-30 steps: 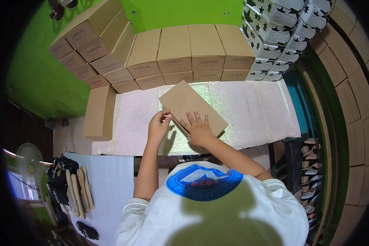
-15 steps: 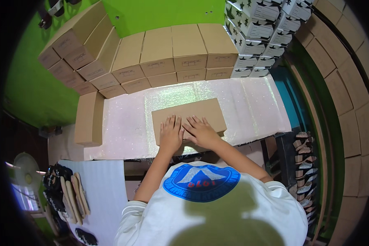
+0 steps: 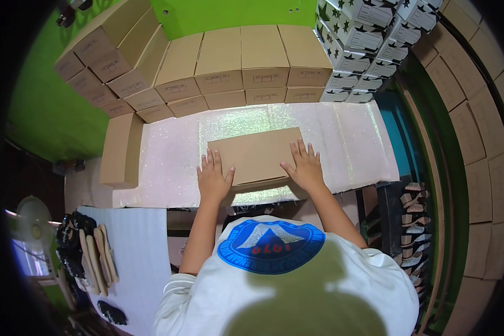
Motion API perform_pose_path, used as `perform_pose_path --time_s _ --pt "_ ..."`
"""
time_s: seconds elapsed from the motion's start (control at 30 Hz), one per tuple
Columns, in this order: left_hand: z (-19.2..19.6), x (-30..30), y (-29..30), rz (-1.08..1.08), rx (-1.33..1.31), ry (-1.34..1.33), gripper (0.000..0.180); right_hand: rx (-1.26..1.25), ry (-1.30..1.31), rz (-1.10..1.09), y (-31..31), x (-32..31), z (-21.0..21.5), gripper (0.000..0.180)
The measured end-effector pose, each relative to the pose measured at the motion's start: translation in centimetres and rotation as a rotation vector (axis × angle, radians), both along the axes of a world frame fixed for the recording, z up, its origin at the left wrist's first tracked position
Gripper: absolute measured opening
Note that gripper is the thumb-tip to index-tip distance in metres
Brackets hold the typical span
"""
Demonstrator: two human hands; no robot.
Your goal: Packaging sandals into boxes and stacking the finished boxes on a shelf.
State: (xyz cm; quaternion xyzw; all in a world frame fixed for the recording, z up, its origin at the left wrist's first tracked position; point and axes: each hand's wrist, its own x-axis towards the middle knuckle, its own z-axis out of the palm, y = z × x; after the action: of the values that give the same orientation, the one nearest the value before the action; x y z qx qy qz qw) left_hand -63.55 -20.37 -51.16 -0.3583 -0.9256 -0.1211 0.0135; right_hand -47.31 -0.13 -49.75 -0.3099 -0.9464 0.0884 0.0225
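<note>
Box (image 3: 255, 154) lies on the worktop (image 3: 355, 143), about mid-width and toward the front edge, with a strip of bare cover showing on my side of it. Key relation from my seat: the box sits between my two hands, its long axis running left to right across me, skewed a little so the right end lies farther from the body than the left.

Left hand (image 3: 211, 182) is at the left end, right hand (image 3: 308, 173) at the right end. Neither is clearly nearer; each touches its own end, so I'd judge that any shift or turn calls for both together.

Grip state: fingers spread on both hands, thumbs held apart and pointing inward over the top near the front edge. Neither hand is wrapped around the box. Can't tell how hard they press, or whether any fingertips hook over the far side.

Front face shows as a thin band, top face plain. Behind, across a bare strip, stands the row (image 3: 264, 47), not touching the box. Lone box (image 3: 120, 148) is well off to the left, long side running front to back. Star boxes (image 3: 355, 33) are at back right, well apart.
</note>
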Motion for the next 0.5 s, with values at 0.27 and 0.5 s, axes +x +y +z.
perform_pose_path --time_s 0.27,0.5 --pt "-1.0 -0.5 -3.1 0.1 0.302 -0.41 0.073 -0.554 0.223 -0.241 1.7 1.9 -0.7 0.077" --pt "-1.5 1.4 -5.2 -0.057 0.437 -0.451 0.075 -0.747 0.426 -0.013 1.5 4.6 -3.8 0.084"
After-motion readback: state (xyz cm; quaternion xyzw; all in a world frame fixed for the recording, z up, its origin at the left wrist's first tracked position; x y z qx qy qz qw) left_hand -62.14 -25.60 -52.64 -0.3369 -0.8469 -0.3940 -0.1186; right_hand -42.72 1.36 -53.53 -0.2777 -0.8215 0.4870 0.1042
